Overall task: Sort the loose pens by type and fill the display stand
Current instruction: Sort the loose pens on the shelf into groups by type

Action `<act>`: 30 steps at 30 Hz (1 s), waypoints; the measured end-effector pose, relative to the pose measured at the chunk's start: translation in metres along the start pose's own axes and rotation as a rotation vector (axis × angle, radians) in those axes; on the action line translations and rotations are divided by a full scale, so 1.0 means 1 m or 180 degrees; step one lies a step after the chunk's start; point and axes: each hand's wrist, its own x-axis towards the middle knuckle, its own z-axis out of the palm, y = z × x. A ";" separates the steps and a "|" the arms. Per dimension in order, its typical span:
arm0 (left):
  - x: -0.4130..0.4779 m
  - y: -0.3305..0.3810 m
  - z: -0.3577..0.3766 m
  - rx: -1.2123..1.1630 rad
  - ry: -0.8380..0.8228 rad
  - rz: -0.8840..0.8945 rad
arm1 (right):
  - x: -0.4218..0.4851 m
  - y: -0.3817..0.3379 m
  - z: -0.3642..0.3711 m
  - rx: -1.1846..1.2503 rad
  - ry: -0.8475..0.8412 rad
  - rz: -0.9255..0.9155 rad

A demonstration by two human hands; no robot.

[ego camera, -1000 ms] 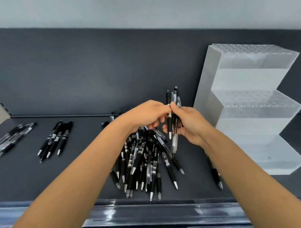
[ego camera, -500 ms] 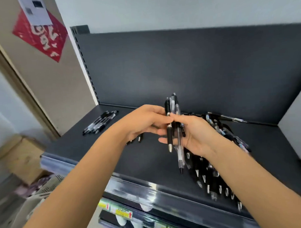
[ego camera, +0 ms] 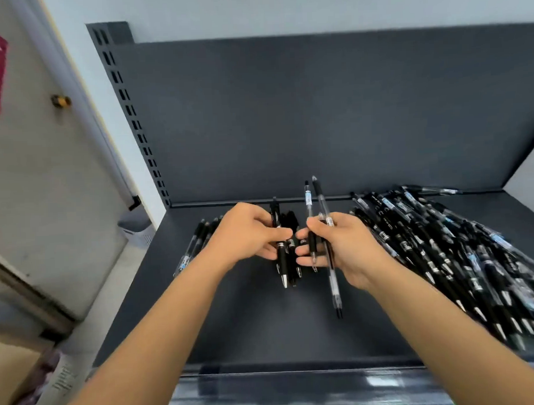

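Presently, the step: sorting by type, judging by the separate groups on the shelf; nothing here shows pens going into the stand yet.
Left hand [ego camera: 248, 233]: pinches one black pen [ego camera: 282, 264] between thumb and fingers, its metal tip pointing to the near edge.
Right hand [ego camera: 347, 248]: closed round two clear-barrelled pens [ego camera: 334, 286], held roughly upright with their caps toward the back panel [ego camera: 317, 109]; one is longer than the other.
Hands together or apart: close together over the middle of the shelf [ego camera: 264, 329], fingertips almost meeting, each clamped on its own pens.
Loose pile [ego camera: 442, 244]: a wide heap of mixed pens on the right of the shelf, tips mostly toward the near edge.
Sorted black group [ego camera: 290, 218]: lies just beneath and beyond the hands.
Sorted clear group [ego camera: 194, 244]: lies at the far left, partly hidden by the left wrist.
Display stand: not plainly in view; a pale panel [ego camera: 528, 172] at the far right edge may be its side, but I cannot tell.
Next move, as I judge it: lay the black pen on the black group, tip aligned with the others, then carry the clear pair left to their group without nudging either row.
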 end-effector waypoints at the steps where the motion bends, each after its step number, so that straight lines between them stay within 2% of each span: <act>1: 0.004 0.000 0.003 0.0131 0.0018 0.0008 | -0.001 0.000 -0.002 0.0031 0.0055 -0.0006; 5: 0.024 0.000 0.021 0.0562 0.0091 0.0091 | -0.005 0.002 -0.015 0.0047 0.0227 0.0050; 10: 0.027 0.003 0.030 0.1401 0.0427 0.0310 | -0.007 0.001 -0.030 0.0199 0.0251 0.0108; 12: 0.025 0.005 0.030 0.1200 0.0479 0.0408 | -0.007 0.001 -0.032 0.0327 0.0154 0.0130; 15: 0.018 0.010 0.026 0.0294 0.0210 0.0423 | -0.005 0.001 -0.025 0.0435 -0.0167 0.0205; 18: 0.007 0.008 0.016 -0.0248 -0.0025 0.0377 | -0.004 0.000 -0.003 0.0316 -0.0611 0.0180; 20: 0.002 0.001 0.001 -0.0465 0.0035 0.0295 | -0.003 0.001 0.018 0.0231 -0.0726 0.0107; 23: -0.001 -0.016 -0.036 -0.0754 0.0441 0.0146 | -0.002 0.003 0.047 -0.0128 -0.0593 -0.0023; 26: -0.001 -0.032 -0.079 -0.0635 0.0752 0.0041 | 0.004 0.009 0.071 -0.0359 -0.0287 -0.0049; 30: 0.004 -0.056 -0.113 0.0343 0.0514 -0.0086 | 0.020 0.016 0.103 -0.0061 -0.0006 0.0083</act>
